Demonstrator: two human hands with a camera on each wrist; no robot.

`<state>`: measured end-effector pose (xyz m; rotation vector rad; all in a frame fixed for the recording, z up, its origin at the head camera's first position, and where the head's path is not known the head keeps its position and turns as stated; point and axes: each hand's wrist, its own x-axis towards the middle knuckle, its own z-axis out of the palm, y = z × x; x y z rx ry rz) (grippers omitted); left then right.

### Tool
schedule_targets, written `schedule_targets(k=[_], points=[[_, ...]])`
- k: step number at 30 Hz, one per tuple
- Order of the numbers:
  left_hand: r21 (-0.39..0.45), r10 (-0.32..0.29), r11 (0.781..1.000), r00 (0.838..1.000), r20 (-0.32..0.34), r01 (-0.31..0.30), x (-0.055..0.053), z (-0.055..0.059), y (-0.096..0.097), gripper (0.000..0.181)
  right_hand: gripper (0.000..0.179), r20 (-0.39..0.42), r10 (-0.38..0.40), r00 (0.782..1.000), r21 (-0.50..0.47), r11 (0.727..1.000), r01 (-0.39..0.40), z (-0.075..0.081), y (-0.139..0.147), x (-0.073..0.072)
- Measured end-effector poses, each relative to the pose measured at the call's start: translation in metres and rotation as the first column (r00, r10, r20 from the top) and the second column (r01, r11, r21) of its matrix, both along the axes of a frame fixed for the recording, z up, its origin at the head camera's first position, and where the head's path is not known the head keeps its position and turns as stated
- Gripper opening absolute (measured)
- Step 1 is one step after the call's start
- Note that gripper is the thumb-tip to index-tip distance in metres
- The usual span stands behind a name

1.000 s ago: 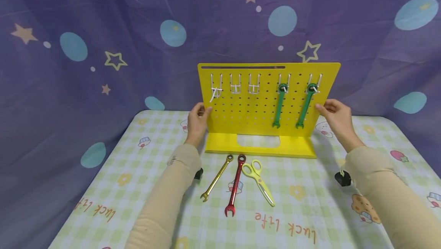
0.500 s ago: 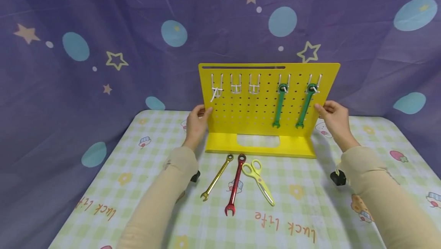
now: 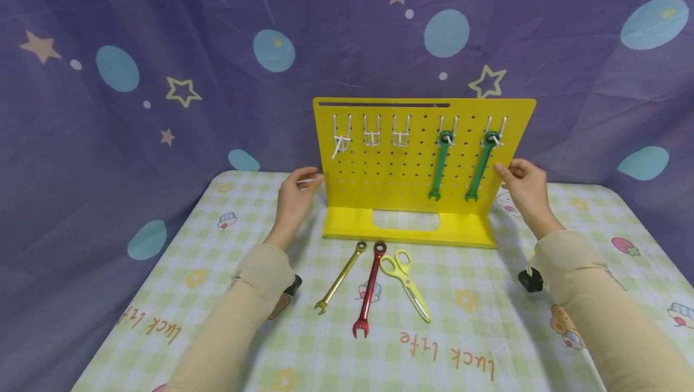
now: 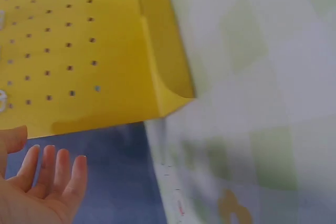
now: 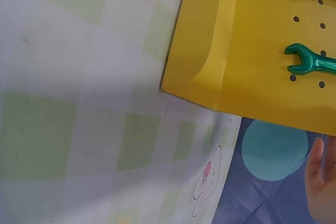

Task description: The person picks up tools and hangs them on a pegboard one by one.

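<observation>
A yellow pegboard (image 3: 401, 181) stands upright on its folded base, with white hooks along its upper part. Two green combination wrenches (image 3: 440, 166) hang from hooks on its right half. Just off the board's left edge is my left hand (image 3: 295, 199), its fingers loosely extended in the left wrist view and holding nothing. My right hand (image 3: 528, 193) pinches the right edge, thumb on the front face and fingers behind. In front of the base lie a gold combination wrench (image 3: 341, 279), a red combination wrench (image 3: 371, 289) and yellow scissors (image 3: 408, 286).
A checked tablecloth (image 3: 466, 344) with printed pictures and lettering covers the table. Behind the table hangs a purple curtain (image 3: 347, 18) with stars and blue ovals. Small black objects (image 3: 530, 280) show beside the wrists.
My left hand has let go of the pegboard's left edge and moved a little to the left. The right hand stays on the right edge. Board and tools have not moved.
</observation>
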<state>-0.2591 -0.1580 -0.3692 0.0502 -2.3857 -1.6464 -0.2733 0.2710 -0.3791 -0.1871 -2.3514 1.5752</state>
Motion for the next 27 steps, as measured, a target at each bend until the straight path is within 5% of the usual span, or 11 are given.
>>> schedule_targets(k=[7, 13, 20, 27], points=[[-0.021, -0.048, 0.999, 0.999, -0.008, 0.048, 0.021, 0.008, 0.004, 0.031, 0.037, 0.014, -0.010, 1.000, 0.006, 1.000, 0.010, -0.002, -0.001, 0.000], [-0.094, -0.150, 0.984, 0.988, 0.029, 0.152, 0.042, 0.001, 0.021, 0.030, 0.036, 0.005, -0.014, 1.000, -0.005, 1.000, 0.014, -0.001, -0.001, 0.000], [-0.160, -0.186, 0.967, 0.980, 0.076, 0.196, 0.070, -0.005, 0.040, 0.023, 0.041, 0.014, -0.009, 1.000, 0.017, 1.000, 0.009, -0.002, 0.000, 0.000], [-0.240, -0.269, 0.923, 0.950, 0.159, 0.302, 0.093, -0.011, 0.058, 0.018, 0.036, 0.004, -0.012, 1.000, 0.003, 1.000, 0.012, -0.001, -0.001, 0.000]])
